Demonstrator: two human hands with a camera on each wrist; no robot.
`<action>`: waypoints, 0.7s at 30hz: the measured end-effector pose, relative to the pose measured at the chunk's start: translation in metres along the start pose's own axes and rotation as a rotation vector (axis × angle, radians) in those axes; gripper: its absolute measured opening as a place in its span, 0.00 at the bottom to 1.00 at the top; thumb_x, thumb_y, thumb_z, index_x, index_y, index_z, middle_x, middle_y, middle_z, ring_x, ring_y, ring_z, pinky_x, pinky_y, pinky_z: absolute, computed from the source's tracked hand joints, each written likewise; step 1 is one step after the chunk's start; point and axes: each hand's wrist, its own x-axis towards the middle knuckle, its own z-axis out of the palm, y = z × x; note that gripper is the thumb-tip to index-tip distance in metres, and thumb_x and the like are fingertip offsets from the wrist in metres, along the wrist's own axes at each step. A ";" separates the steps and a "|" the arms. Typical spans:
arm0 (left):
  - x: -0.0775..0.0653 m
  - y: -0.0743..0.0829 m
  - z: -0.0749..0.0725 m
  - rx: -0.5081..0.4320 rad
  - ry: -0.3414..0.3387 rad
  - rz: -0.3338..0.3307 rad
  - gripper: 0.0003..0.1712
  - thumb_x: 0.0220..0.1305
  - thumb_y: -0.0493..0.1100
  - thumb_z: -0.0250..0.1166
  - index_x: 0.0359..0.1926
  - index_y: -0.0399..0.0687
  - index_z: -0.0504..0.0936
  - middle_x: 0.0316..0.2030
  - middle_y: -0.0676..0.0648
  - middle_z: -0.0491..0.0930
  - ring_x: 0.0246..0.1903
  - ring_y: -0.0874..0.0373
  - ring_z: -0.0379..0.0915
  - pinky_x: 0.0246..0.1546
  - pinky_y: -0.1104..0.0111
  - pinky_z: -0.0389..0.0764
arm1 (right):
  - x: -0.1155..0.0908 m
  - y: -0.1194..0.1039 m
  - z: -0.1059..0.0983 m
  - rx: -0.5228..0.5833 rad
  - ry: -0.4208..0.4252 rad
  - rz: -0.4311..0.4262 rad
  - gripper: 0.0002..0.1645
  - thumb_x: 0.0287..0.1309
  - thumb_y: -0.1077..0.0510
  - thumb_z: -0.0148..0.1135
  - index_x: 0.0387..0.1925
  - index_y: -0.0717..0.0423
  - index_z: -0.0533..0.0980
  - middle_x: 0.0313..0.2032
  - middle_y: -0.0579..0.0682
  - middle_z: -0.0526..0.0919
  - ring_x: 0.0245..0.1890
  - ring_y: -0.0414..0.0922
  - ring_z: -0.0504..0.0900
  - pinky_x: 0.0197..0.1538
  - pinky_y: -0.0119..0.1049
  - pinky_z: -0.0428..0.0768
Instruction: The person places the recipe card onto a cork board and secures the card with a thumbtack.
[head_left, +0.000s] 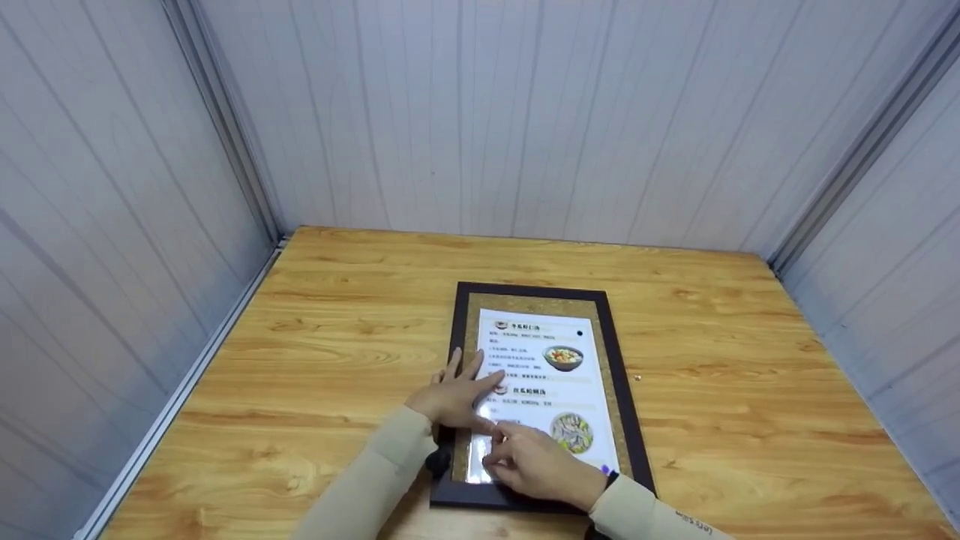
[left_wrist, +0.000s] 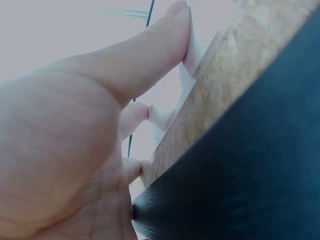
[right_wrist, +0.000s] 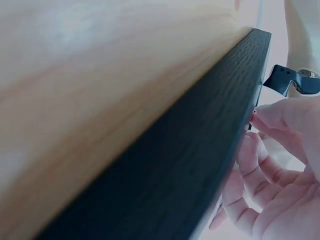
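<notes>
Dark wood frames the scene from the head camera: a black rectangular picture frame (head_left: 632,420) with a cork-brown mat lies flat on the pale wooden table (head_left: 315,360), its long axis running away from the person. Inside it sits a glossy white laminated menu sheet (head_left: 544,375) printed with two bowls of food. The left hand (head_left: 454,395) rests on the sheet's left edge with fingers spread and straight, pressing down; the sheet stretches ahead and to the right of it. The right hand (head_left: 536,463) sits nearer the person, at the sheet's near end, fingers curled toward the sheet's near left corner; whether they pinch it cannot be told here. Both hands are on the sheet, the right closer to its near corner

From the left wrist, the left hand (left_wrist: 65,150) shows straight fingertips (left_wrist: 176,20) flat against the white sheet (left_wrist: 197,47), with the cork-brown mat (left_wrist: 220,95) and dark frame (left_wrist: 250,170) just to their right

From the right wrist, the right hand (right_wrist: 272,185) hangs loosely curled just beside the dark frame's edge (right_wrist: 200,160), which slants across the view; the sheet itself is hidden here, and no grip shows
</notes>
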 end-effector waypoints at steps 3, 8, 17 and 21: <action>0.001 0.001 0.000 0.011 -0.009 -0.004 0.56 0.51 0.69 0.70 0.77 0.66 0.55 0.78 0.44 0.33 0.73 0.38 0.16 0.70 0.41 0.35 | -0.002 0.000 -0.002 0.013 -0.015 -0.005 0.07 0.56 0.62 0.67 0.35 0.53 0.88 0.38 0.47 0.80 0.39 0.38 0.78 0.46 0.29 0.78; 0.003 0.002 0.001 -0.001 -0.014 0.008 0.56 0.51 0.69 0.70 0.77 0.67 0.55 0.78 0.44 0.33 0.73 0.38 0.16 0.69 0.40 0.36 | -0.005 0.002 -0.005 0.020 -0.037 -0.024 0.08 0.59 0.60 0.65 0.36 0.55 0.88 0.39 0.47 0.80 0.39 0.37 0.78 0.47 0.29 0.78; 0.002 0.000 -0.001 0.000 -0.012 0.004 0.55 0.52 0.66 0.72 0.77 0.64 0.56 0.78 0.43 0.34 0.73 0.37 0.17 0.69 0.39 0.38 | -0.004 0.006 -0.007 -0.109 -0.090 -0.148 0.09 0.63 0.56 0.64 0.39 0.50 0.88 0.42 0.49 0.81 0.39 0.38 0.79 0.41 0.31 0.79; 0.001 0.000 0.000 -0.002 -0.010 -0.004 0.55 0.52 0.65 0.72 0.77 0.63 0.56 0.78 0.43 0.34 0.73 0.37 0.17 0.69 0.38 0.39 | -0.004 0.007 -0.008 -0.168 -0.102 -0.196 0.07 0.64 0.54 0.64 0.38 0.46 0.87 0.40 0.47 0.80 0.38 0.40 0.78 0.38 0.32 0.78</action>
